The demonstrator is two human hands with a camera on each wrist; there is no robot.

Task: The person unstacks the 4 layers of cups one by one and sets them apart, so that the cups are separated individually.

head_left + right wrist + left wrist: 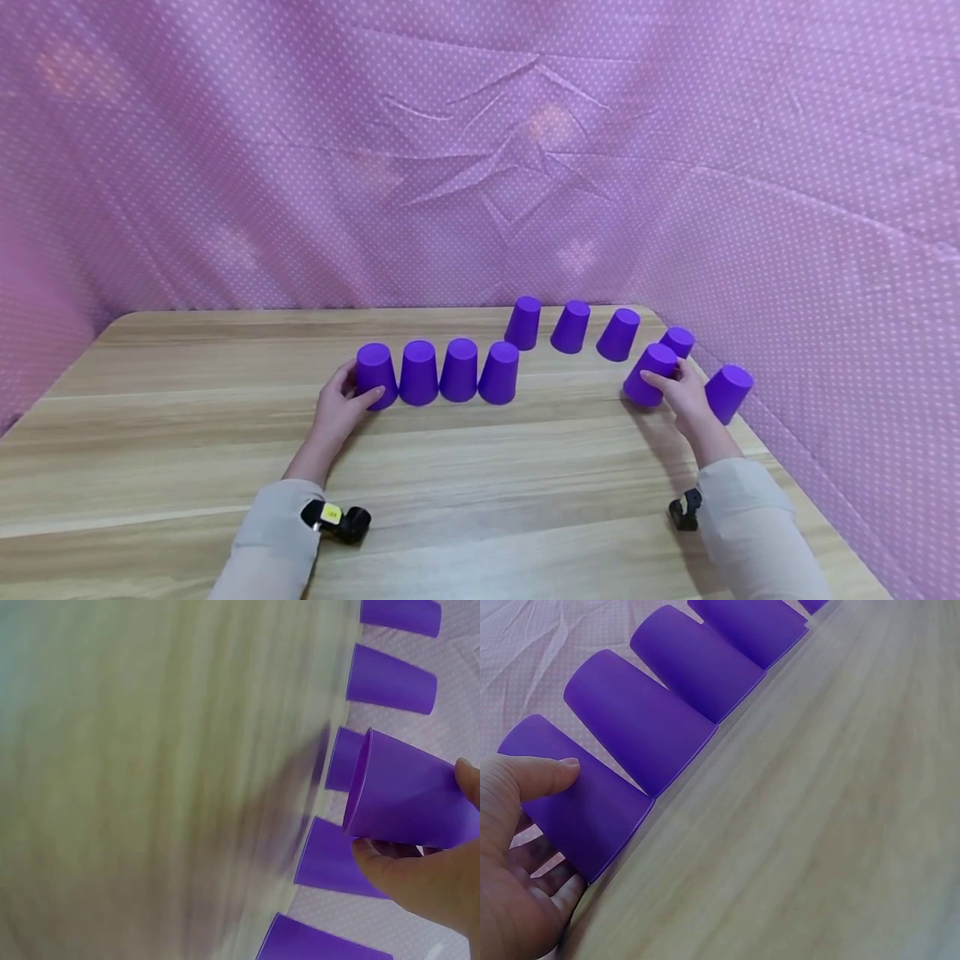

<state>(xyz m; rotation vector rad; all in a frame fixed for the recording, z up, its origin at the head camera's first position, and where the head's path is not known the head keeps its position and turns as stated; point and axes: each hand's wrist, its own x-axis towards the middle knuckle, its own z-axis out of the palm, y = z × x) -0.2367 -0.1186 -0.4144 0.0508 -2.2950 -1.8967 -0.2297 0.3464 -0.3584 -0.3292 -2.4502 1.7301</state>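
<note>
In the head view, my left hand (341, 404) grips the leftmost purple cup (376, 367) of a close row, thumb on its near side. That cup stands upside down on the table, and the left wrist view shows my fingers curled low round its far side. My right hand (681, 390) holds another purple cup (648, 377) between thumb and fingers, mouth down. The right wrist view shows this held cup (409, 791) lifted off the wood, its rim toward the table. Close beside that hand stand a purple cup (729, 393) to the right and a partly hidden cup (678, 340) behind.
Next to the left-hand cup, more upside-down cups (418, 375) continue the row. Behind, three spaced cups (570, 327) stand near the back edge. The wooden table (450, 500) meets a pink dotted cloth (480, 167) at the back and sides.
</note>
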